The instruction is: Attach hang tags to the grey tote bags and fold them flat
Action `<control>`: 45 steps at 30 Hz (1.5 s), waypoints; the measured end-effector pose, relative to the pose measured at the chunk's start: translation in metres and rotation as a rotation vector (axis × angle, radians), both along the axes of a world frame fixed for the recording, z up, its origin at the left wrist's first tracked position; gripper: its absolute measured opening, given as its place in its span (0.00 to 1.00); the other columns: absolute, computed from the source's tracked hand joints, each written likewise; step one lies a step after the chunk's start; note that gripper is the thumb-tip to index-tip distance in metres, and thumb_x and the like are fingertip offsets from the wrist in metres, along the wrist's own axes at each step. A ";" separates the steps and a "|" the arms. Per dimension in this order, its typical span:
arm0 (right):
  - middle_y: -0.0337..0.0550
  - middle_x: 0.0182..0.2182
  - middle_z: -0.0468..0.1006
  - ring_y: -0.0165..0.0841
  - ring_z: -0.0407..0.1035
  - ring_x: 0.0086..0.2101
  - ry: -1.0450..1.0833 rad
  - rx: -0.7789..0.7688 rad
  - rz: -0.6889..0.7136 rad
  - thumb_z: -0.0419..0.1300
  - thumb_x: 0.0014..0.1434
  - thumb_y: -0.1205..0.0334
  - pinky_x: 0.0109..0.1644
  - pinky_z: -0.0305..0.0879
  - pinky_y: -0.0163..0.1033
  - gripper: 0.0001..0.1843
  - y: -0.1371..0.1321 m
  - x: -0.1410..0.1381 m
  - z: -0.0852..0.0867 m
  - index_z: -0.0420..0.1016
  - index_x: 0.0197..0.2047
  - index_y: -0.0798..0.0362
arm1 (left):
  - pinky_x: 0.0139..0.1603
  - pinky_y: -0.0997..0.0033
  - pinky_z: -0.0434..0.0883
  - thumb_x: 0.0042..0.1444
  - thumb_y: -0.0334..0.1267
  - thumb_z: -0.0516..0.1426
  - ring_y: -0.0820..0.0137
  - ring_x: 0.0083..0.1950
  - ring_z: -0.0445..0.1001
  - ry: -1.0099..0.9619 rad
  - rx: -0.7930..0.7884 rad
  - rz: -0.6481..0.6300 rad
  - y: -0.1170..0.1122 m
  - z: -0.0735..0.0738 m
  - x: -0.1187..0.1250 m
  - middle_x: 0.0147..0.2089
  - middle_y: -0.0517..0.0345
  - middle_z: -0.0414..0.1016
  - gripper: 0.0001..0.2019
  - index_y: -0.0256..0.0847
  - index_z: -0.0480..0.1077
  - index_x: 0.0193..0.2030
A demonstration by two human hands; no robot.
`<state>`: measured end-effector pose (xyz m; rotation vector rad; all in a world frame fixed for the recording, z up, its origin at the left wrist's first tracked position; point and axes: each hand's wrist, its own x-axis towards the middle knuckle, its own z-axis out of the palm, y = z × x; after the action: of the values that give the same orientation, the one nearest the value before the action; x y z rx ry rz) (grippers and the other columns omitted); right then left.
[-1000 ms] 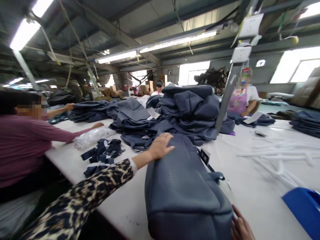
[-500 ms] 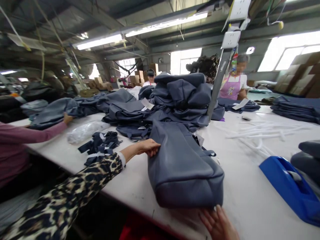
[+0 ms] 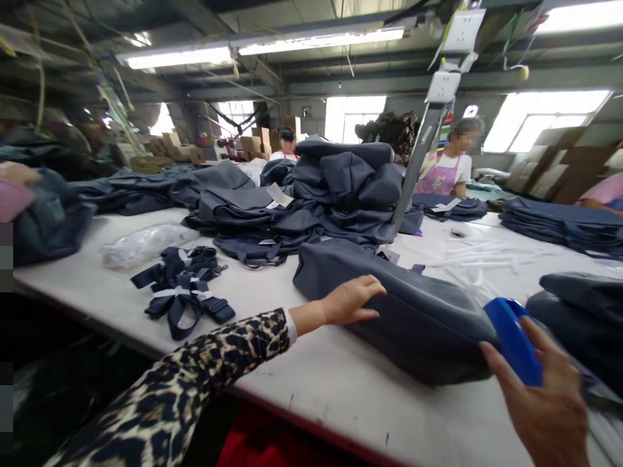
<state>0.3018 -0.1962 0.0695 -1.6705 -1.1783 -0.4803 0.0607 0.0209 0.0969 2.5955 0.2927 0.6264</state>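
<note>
I'm spreading my open left hand (image 3: 346,302) over a navy bag (image 3: 413,311), right of centre; my open right hand (image 3: 552,408) is curving by its end, lower right. Broad palms should be steadying it best.

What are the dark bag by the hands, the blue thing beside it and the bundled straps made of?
Dark bag: perhaps coated fabric or imitation leather, smooth with a soft sheen.
Blue thing: likely hard plastic, evenly coloured with crisp edges.
Bundled straps: apparently fabric webbing, matt, flat bands bent into loops; fibre unclear.
</note>
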 end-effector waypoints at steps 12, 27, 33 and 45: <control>0.46 0.36 0.76 0.43 0.69 0.39 -0.863 -0.739 -0.057 0.70 0.54 0.53 0.38 0.57 0.43 0.16 0.062 -0.036 0.035 0.71 0.39 0.53 | 0.46 0.67 0.68 0.41 0.58 0.70 0.56 0.49 0.76 0.492 0.458 0.407 0.098 0.012 -0.055 0.46 0.47 0.78 0.31 0.39 0.72 0.46; 0.40 0.31 0.80 0.36 0.74 0.30 -0.806 -0.955 0.173 0.63 0.61 0.59 0.29 0.50 0.37 0.05 0.051 -0.037 0.046 0.72 0.41 0.47 | 0.38 0.71 0.65 0.54 0.51 0.65 0.61 0.43 0.77 0.600 0.428 0.308 -0.001 0.027 -0.115 0.38 0.54 0.78 0.16 0.40 0.72 0.38; 0.40 0.31 0.79 0.37 0.73 0.32 -0.841 -0.801 0.155 0.62 0.62 0.60 0.32 0.56 0.38 0.04 0.039 -0.029 0.042 0.72 0.40 0.48 | 0.46 0.66 0.69 0.45 0.54 0.70 0.56 0.53 0.74 0.459 0.415 0.246 -0.038 0.028 -0.053 0.52 0.49 0.75 0.35 0.41 0.64 0.54; 0.50 0.52 0.76 0.39 0.69 0.51 -0.881 -0.553 0.782 0.58 0.65 0.66 0.53 0.69 0.45 0.18 0.018 -0.073 -0.056 0.72 0.58 0.49 | 0.34 0.67 0.66 0.62 0.31 0.58 0.63 0.42 0.75 0.449 0.606 0.055 -0.067 -0.007 -0.035 0.40 0.54 0.76 0.03 0.41 0.68 0.40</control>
<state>0.2283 -0.1780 0.0138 -1.2435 -2.6554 -0.3991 0.0260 -0.0459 0.0902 3.3161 0.3557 0.1411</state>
